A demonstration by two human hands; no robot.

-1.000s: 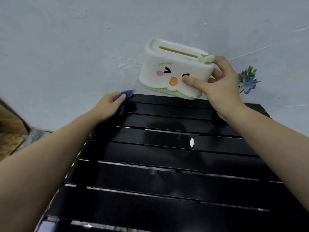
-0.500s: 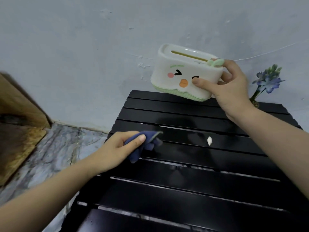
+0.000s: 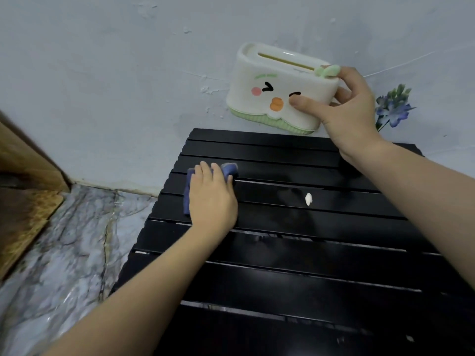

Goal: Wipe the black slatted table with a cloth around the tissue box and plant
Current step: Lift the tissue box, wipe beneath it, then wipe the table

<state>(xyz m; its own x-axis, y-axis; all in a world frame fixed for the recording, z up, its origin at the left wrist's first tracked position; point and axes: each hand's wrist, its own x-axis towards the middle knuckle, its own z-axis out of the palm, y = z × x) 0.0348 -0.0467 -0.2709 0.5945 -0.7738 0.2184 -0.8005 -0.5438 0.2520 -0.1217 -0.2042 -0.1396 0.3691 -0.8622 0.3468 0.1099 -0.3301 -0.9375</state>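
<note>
The black slatted table (image 3: 295,253) fills the lower right of the head view. My left hand (image 3: 212,199) lies flat on a blue cloth (image 3: 230,169), pressing it onto the slats near the table's left edge. My right hand (image 3: 353,111) holds the white tissue box (image 3: 272,86), which has a winking face and a green base, lifted above the table's far edge. The plant with purple flowers (image 3: 393,109) shows behind my right wrist at the far right; its pot is hidden.
A small white scrap (image 3: 308,199) lies on a slat in the middle of the table. A pale wall (image 3: 128,73) runs along the far edge. To the left are marble-patterned floor (image 3: 64,253) and a wooden panel (image 3: 23,191).
My left hand swept the cloth from the far left corner toward me, then back up and flattened on it. The tissue box stays lifted in my right hand.
</note>
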